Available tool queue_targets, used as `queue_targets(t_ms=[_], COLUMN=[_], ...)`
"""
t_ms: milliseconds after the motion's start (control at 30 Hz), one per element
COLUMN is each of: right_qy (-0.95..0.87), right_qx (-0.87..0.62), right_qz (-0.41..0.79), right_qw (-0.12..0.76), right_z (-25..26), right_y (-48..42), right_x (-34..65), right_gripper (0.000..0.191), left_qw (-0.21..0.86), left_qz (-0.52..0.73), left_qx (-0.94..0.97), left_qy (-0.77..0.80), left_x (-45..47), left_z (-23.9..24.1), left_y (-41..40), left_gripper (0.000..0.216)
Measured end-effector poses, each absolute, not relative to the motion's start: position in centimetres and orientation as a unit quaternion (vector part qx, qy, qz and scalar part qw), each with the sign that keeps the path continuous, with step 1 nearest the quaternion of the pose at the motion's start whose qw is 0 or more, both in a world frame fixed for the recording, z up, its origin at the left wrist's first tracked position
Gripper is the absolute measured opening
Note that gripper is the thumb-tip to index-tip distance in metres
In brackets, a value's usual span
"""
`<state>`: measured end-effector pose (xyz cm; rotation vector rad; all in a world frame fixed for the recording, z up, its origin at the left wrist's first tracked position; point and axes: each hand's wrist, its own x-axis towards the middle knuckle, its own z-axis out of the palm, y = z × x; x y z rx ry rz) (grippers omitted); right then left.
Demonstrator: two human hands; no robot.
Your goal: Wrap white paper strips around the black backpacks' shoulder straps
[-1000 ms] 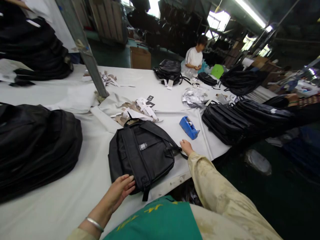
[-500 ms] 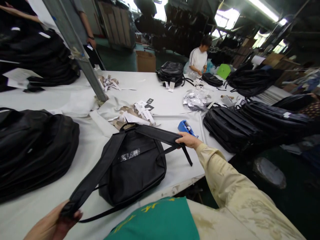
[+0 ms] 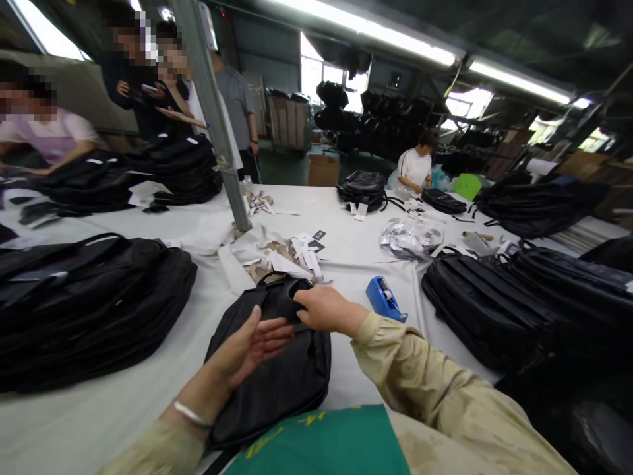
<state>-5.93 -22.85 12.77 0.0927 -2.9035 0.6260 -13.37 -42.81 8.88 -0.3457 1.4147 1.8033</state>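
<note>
Black backpack (image 3: pixel 289 386) lies on bench (image 3: pixel 99 422) under both hands, long axis running away from body. Right hand (image 3: pixel 324 309) grips far top edge; left hand (image 3: pixel 250 346) open, fingers spread over middle.

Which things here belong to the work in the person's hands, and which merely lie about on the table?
In hand: black fabric backpack, gripped at its top by the right hand, left hand open over it.
Lying about: blue plastic tape dispenser; heap of white and brown paper tags; crumpled clear plastic wrapping; stack of black bags at left.
</note>
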Motion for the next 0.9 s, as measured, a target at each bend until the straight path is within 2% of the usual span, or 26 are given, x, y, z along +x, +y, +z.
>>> queue_targets(t_ms=[100,233,333,400,467,567,700,800,900], right_qy=[-0.982,-0.968,-0.950,-0.939,-0.934,-0.922,-0.904,-0.869,-0.813], right_qx=[0.024,0.012,0.021,0.040,0.062,0.102,0.159,0.198,0.111], right_qz=[0.156,0.180,0.201,0.206,0.229,0.309,0.381,0.448,0.558], right_qw=[0.106,0.174,0.239,0.271,0.267,0.212,0.108,0.066,0.127], right_z=[12.3,11.2,9.7,8.4,7.0,4.9,2.9,2.9,4.0], right_y=[-23.4,-21.8,-20.7,-20.6,-21.1,-21.9,-21.9,-21.0,-19.9], right_x=[-4.5,-1.5,0.4,1.4,2.4,4.1,5.5,4.8,2.2], right_gripper=[0.012,0.050,0.068,0.068,0.069,0.072,0.071,0.059,0.028], left_qw=[0.438,0.529,0.525,0.513,0.494,0.454,0.434,0.448,0.451], left_qz=[0.716,0.707,0.703,0.707,0.724,0.756,0.739,0.711,0.709], left_qx=[-0.110,-0.029,-0.014,-0.017,-0.006,0.025,0.041,0.022,0.004], left_qy=[0.531,0.469,0.480,0.487,0.481,0.472,0.514,0.542,0.542], left_x=[-13.4,-14.6,-15.4,-15.9,-16.4,-17.5,-18.8,-19.2,-19.1], left_z=[10.2,10.8,10.9,10.9,11.0,11.5,12.6,13.2,12.9], left_y=[-37.2,-31.9,-28.9,-27.7,-27.2,-27.7,-29.6,-30.8,-31.4], left_gripper=[0.049,0.025,0.011,0.008,0.010,0.020,0.016,0.018,0.022])
